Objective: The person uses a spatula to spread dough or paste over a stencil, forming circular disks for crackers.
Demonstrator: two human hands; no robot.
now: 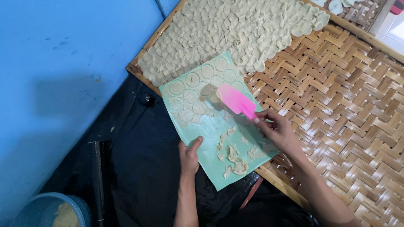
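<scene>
1. At the near edge of the green board (210,157), the left hand (189,156) grips it, thumb on top, fingers hidden beneath.
2. Across the board's far half lie cut dough rounds (188,96); scraps (232,156) lie nearer.
3. Right hand (277,130) fingertips pinch the pink scraper (235,100), blade on the rounds, over the woven tray (345,109).

Blue wall (63,63), black floor sheet (143,168), pale tiles (393,29) beyond.

This looks like a small home food workshop. A large woven bamboo tray (336,96) holds rows of pale dough rounds (235,29), beside a plain blue wall (63,84) and black plastic sheeting (139,168).
</scene>
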